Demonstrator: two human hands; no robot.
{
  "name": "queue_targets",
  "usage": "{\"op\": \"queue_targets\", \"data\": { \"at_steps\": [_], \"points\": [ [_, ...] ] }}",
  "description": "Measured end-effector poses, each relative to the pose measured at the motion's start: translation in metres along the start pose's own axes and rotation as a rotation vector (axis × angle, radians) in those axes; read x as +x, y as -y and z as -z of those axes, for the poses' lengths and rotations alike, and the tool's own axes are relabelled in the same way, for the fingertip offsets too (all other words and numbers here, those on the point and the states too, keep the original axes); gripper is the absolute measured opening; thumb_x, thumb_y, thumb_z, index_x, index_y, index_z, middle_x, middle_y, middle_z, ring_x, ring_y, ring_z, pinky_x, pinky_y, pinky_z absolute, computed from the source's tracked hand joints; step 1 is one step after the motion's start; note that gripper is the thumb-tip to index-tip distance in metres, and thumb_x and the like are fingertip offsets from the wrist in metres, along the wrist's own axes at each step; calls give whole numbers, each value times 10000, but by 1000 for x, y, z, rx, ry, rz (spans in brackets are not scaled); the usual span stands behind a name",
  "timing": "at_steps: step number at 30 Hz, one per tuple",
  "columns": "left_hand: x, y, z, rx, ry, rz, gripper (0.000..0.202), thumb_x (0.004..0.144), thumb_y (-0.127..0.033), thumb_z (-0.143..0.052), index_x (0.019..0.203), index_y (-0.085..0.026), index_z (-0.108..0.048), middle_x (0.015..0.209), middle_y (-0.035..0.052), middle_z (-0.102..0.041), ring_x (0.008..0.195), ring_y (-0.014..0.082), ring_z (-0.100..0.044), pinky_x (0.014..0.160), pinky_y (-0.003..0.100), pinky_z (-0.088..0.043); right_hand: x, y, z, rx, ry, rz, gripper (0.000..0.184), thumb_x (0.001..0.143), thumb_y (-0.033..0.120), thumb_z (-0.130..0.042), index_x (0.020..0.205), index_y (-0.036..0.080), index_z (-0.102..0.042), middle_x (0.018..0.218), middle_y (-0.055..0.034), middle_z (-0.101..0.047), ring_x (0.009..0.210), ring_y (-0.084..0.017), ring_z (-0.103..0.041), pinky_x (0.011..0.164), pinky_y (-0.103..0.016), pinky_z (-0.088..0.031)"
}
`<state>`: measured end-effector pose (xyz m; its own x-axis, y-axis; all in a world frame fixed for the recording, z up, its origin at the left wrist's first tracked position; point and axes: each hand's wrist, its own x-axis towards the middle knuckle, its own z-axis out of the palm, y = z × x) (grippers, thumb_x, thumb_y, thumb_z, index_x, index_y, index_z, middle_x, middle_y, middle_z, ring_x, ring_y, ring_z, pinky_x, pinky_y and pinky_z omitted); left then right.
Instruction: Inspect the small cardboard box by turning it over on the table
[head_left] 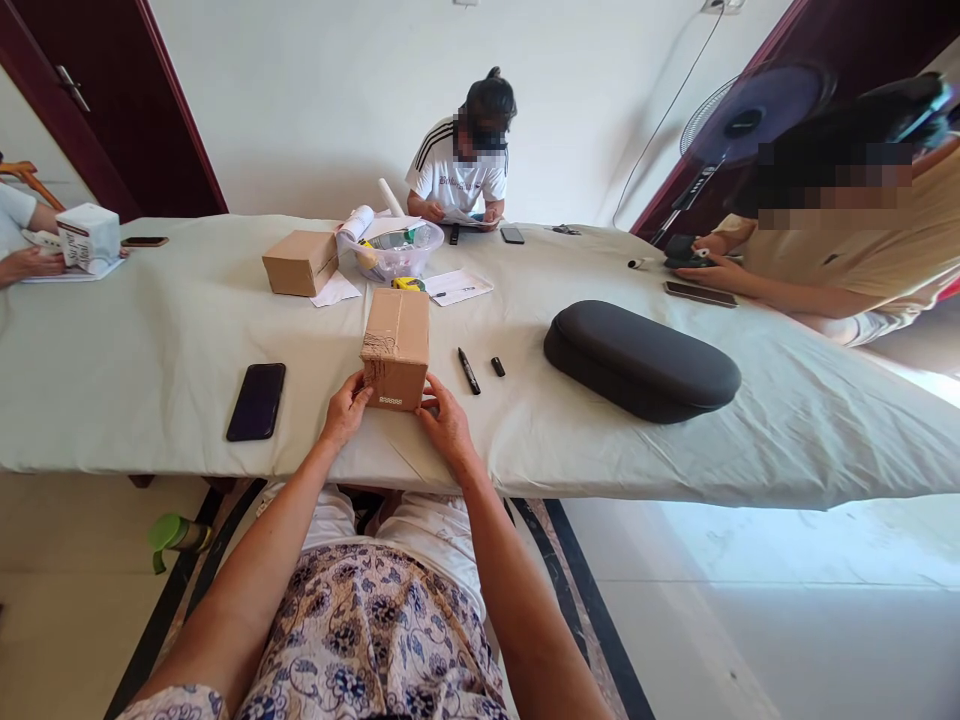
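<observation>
A small brown cardboard box [400, 325] stands on the cloth-covered table in front of me, with dark scribbled lines on its top edge and white marks low on its near face. My left hand [347, 408] grips its lower left side, and my right hand [444, 412] holds the lower right corner. Just right of the box lie a black marker [469, 371] with its tip uncovered and a separate black cap [497, 367]. To the left of my left hand a dark phone [256, 401] rests flat.
Behind the box are another cardboard box [300, 263], a plastic basket [405, 258] of odds and ends, a yellow tape measure [409, 284] and a white tray [459, 287]. A large black case [641, 362] lies to the right. Other people sit at the far side and both ends.
</observation>
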<state>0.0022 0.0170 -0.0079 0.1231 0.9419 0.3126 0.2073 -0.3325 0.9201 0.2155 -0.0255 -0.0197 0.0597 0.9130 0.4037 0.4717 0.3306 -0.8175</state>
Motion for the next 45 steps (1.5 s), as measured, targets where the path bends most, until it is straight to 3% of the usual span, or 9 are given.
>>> {"op": "queue_targets", "data": {
  "at_steps": [10,16,23,30,35,40,45],
  "points": [
    [0,-4,3,76,-16,-21,530,915,-546,-468,1251,-158,-600,1209,117,-700,1115,282,-632,979,405,-470,-1,3,0,-9,43,10,656,769,160,-625,1396,276,-474,1160,-57,-655,875,-187,-685,871,-395,-547],
    [0,-2,4,101,-79,-56,464,930,-508,-469,1193,-157,-619,1179,122,-697,1092,274,-640,973,410,-482,-2,9,2,-131,62,2,292,776,209,-663,1060,236,-605,1097,-55,-685,910,-215,-669,872,-408,-516],
    [1,5,0,173,-89,-102,355,915,-360,-504,1197,-164,-593,1161,123,-672,1070,262,-644,953,427,-514,-1,8,-2,-293,27,46,349,745,210,-682,1072,229,-561,1098,-78,-679,1041,-278,-630,949,-484,-464],
    [-4,11,-8,288,-24,-168,619,787,-211,-671,1369,-206,-460,1280,119,-583,1126,247,-627,923,398,-555,0,5,0,-94,-31,-42,291,769,225,-612,1057,224,-569,1056,-76,-677,938,-244,-656,872,-430,-520],
    [-5,11,-8,403,-29,-213,733,786,-222,-711,1444,-231,-389,1288,121,-569,1215,281,-581,1004,445,-516,-2,6,-1,96,-70,-53,309,790,288,-634,1088,230,-576,1101,-74,-658,846,-204,-679,821,-399,-550],
    [-6,10,-11,438,-54,-229,950,712,-249,-810,1504,-218,-286,1347,154,-518,1274,321,-542,1041,474,-490,-4,9,-1,110,-72,-25,360,769,313,-686,1103,235,-576,1100,-67,-643,831,-191,-662,786,-382,-553],
    [-7,5,-9,429,-58,-286,916,760,-302,-789,1517,-248,-276,1399,148,-488,1326,307,-507,1095,465,-448,-3,12,-1,134,-65,-54,391,752,320,-697,1107,236,-557,1104,-61,-647,816,-183,-651,728,-353,-546]
  ]
}}
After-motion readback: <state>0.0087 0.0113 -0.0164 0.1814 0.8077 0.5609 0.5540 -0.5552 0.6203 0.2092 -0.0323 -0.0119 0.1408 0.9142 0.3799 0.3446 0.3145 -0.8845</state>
